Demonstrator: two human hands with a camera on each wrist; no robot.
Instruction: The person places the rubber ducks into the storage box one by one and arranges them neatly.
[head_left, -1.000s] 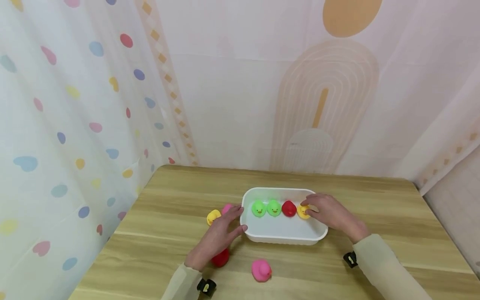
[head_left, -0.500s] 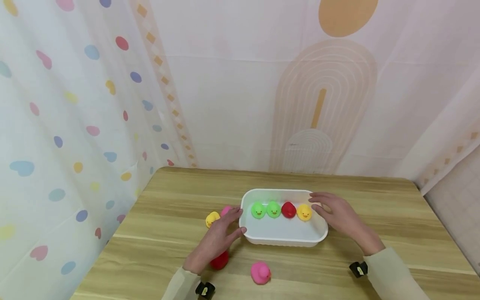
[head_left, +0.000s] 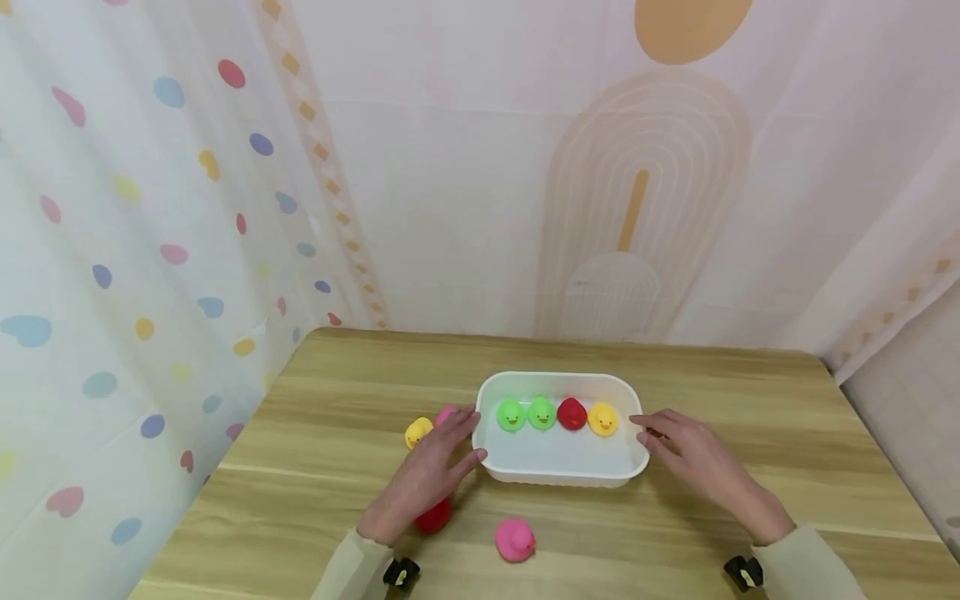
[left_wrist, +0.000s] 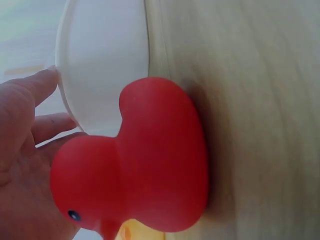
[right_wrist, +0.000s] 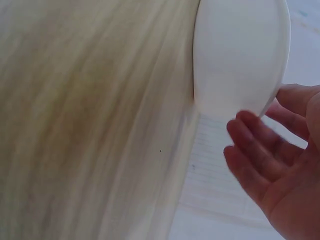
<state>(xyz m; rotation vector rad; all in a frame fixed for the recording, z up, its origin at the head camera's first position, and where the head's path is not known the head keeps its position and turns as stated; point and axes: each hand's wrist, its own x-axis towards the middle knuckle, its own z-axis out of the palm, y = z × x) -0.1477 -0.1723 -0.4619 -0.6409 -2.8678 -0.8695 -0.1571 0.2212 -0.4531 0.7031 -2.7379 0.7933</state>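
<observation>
A white plastic box (head_left: 555,477) holds a row of rubber ducks: two green ducks (head_left: 527,414), a red duck (head_left: 572,414) and a yellow duck (head_left: 603,419). My left hand (head_left: 420,479) touches the box's left end, thumb and fingertips right at the rim. At the opposite end, my right hand (head_left: 701,462) has its thumb and fingertips on the rim, with nothing else in it. Under my left wrist sits another red duck (left_wrist: 155,155), large in the left wrist view. A pink duck (head_left: 515,540) lies on the table in front of the box.
Beyond my left hand, a yellow duck (head_left: 418,432) and a partly hidden pink duck (head_left: 446,414) stand on the wooden table (head_left: 360,367). A patterned curtain (head_left: 465,208) hangs along the table's back and left edges.
My right hand has let go of the yellow duck inside the box and moved right, onto the box's rim. My left hand has stayed at the left end.
</observation>
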